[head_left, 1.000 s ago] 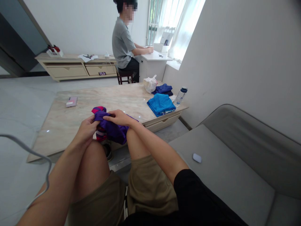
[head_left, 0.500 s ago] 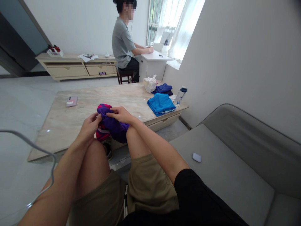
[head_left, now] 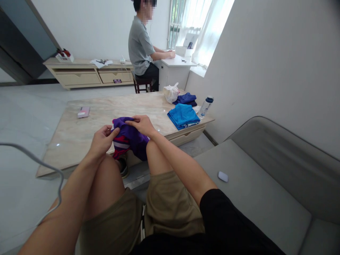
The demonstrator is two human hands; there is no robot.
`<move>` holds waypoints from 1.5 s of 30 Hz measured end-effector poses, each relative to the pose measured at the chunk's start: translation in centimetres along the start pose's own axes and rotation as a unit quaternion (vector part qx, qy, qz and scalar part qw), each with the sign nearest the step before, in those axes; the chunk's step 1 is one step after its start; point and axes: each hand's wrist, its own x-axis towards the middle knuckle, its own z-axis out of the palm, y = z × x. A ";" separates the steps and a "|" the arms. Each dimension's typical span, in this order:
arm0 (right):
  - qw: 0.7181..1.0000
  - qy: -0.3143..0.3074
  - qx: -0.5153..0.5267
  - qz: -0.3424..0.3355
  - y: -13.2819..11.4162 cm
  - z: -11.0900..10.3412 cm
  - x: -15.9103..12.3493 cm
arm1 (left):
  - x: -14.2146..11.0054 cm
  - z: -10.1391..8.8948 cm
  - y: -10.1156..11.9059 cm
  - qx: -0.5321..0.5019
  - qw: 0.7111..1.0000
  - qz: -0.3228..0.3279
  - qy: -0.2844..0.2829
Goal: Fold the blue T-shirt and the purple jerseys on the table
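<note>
A purple garment with red and white stripes [head_left: 130, 140] hangs bunched over my knees, at the near edge of the marble coffee table [head_left: 87, 134]. My left hand [head_left: 102, 140] pinches its left edge between thumb and fingers. Resting on top of the cloth, my right hand [head_left: 142, 124] grips its upper edge with curled fingers. I sit on a grey sofa [head_left: 255, 191] in khaki shorts.
On the table lie a pink phone [head_left: 83, 112], a folded blue shirt [head_left: 183, 116], a dark blue garment [head_left: 185, 98], a white plastic bag [head_left: 171, 94] and a water bottle [head_left: 205, 107]. A small white case [head_left: 223, 176] lies on the sofa. A person [head_left: 142, 49] sits at a white desk.
Both hands have drawn the purple garment together into a tighter bunch and shifted it slightly right and up. The view has tilted a little.
</note>
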 end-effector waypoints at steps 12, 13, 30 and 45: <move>0.999 0.024 -0.042 -0.007 -0.3 0.2 0.1 | 1.1 -0.7 -1.3 0.009 0.992 0.105 0.071; 0.999 0.021 -0.038 -0.004 -0.2 0.1 0.1 | 1.3 -0.9 -1.5 0.016 0.990 0.116 0.076; 0.999 -0.031 -0.029 -0.030 0.7 0.3 -0.1 | 1.3 -1.3 -2.3 0.072 0.991 0.111 -0.006; 0.977 -0.013 -0.210 -0.024 -2.3 -0.9 1.3 | 4.5 -1.7 0.4 0.244 0.960 0.131 -0.047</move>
